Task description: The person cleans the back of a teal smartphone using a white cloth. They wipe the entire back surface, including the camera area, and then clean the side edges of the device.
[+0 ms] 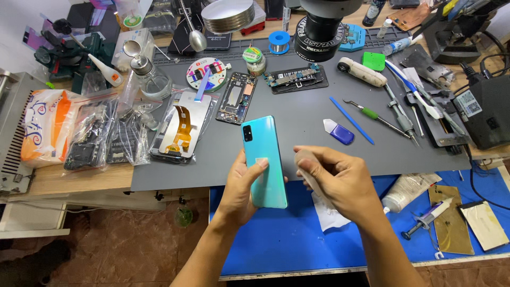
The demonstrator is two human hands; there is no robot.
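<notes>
Head view, near edge: left hand [245, 183] grips a turquoise smartphone [264, 159] from below, thumb pressed on its glossy back, camera block uppermost; the phone is held in the air over the seam between the blue mat [276, 239] and the grey work mat [297, 127].
Right hand: right hand [334, 178] curled, fingertips pinching a pale, matte wiping pad [308, 159] just beside the phone's right edge.
Risk, judged: the smooth glass-like back is held by one hand only; a sideways push from the pad could slide it out of the grip onto the floor.
Blue mat, right part: white paper scrap [329, 212], white tube [406, 191], a syringe [427, 217] lying on a brass-coloured plate [451, 223].
Grey mat, middle: blue-capped plastic pry piece [338, 131], thin blue spudger [350, 119], green-handled pick [374, 114].
Grey mat, left edge: display panel with an orange flex ribbon, bagged [180, 130]; bare phone frame [237, 98].
Far edge: black circuit board assembly [296, 78], round black microscope lens [319, 37], stacked metal discs [228, 15].
Second risk, judged: the loose picks lie near; a dropped phone could be scratched.
</notes>
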